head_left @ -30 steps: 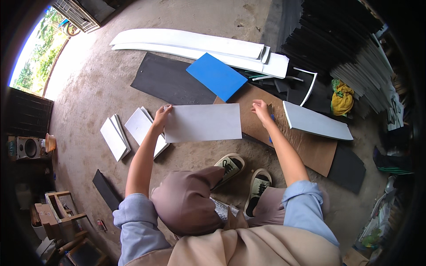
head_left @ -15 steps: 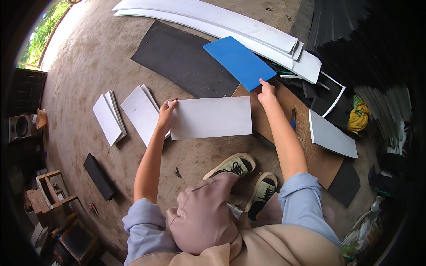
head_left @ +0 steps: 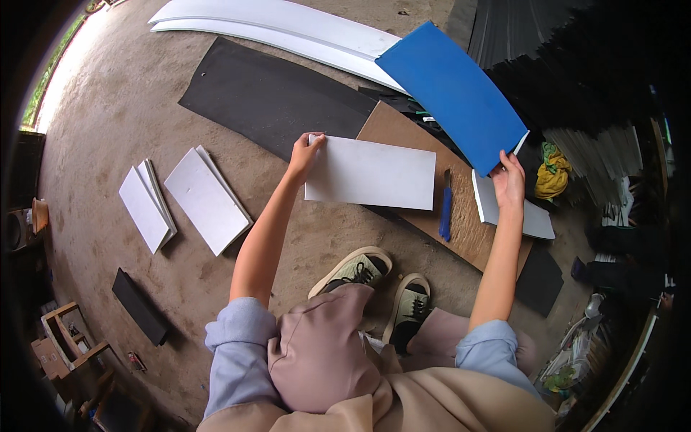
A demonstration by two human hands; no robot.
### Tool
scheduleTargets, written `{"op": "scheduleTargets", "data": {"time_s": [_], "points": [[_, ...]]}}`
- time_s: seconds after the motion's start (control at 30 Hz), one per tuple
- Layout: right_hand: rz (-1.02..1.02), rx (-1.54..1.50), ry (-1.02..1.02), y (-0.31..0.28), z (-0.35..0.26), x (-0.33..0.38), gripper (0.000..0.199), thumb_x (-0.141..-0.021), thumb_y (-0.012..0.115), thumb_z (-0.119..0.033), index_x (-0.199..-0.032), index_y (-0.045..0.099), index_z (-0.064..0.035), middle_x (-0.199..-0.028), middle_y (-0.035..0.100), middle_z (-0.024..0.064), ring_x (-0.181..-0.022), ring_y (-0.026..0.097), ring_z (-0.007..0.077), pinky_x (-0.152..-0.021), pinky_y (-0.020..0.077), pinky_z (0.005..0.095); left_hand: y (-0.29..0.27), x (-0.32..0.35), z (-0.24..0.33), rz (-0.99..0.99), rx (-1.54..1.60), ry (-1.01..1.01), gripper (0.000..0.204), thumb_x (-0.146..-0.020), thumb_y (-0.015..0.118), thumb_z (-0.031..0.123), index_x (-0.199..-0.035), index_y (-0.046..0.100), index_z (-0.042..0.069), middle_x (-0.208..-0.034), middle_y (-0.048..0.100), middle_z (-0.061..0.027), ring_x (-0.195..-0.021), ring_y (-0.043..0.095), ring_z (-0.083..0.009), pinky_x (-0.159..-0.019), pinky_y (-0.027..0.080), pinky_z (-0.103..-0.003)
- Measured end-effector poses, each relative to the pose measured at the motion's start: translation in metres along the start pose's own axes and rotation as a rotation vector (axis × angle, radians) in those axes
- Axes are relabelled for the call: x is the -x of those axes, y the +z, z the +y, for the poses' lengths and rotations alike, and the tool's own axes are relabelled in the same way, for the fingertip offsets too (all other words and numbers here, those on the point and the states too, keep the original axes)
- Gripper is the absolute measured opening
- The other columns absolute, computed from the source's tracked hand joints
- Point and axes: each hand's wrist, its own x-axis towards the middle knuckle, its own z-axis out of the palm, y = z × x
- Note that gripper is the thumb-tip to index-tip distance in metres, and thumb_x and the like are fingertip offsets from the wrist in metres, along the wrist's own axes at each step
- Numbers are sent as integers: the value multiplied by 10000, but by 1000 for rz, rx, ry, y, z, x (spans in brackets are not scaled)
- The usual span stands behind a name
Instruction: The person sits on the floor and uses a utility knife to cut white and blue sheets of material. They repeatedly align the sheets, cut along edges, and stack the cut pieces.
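concrete floor (head_left: pixel 115 108) under both hands | black mat (head_left: pixel 273 93) beyond left fingers | brown board (head_left: pixel 468 223) between hands | blue sheet (head_left: pixel 453 93) pinched at its lower corner by right hand (head_left: pixel 508 181) | white sheet (head_left: pixel 371 173) pinched at its left edge by left hand (head_left: pixel 305 153) | blue knife (head_left: pixel 445 209) just left of right fingers

Surface: bare concrete floor (head_left: pixel 108 115).
Far side: long white panels (head_left: pixel 273 29) and a black sheet (head_left: pixel 273 101).
Left: two stacks of white sheets (head_left: pixel 205 198), (head_left: pixel 146 205) and a small black strip (head_left: pixel 138 306).
Right: brown board (head_left: pixel 468 223) carrying a blue knife (head_left: pixel 446 210).
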Motion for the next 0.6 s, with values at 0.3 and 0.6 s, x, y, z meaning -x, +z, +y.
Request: {"op": "scheduleTargets", "data": {"time_s": [0.3,0.6], "points": [[-98,65,268,-39,72,58,287,-813,497,-51,-1082,461,40,-1060,512,85,-987,467,156,-875,348,285,13,13,20,-54,-73,249,524,-890,342,402,-1163,444,-33,-1094,529,-149,-1016,486,-216,-894,342,-303],[50,683,36,-9,157,39,346,-808,526,-111,-1127,464,7,-889,597,149,-807,575,224,-733,429,306,-4,64,-8,182,-460,212,484,-760,616,275,-1175,484,64,-895,487,-74,-785,490,-156,-762,418,-286]]}}
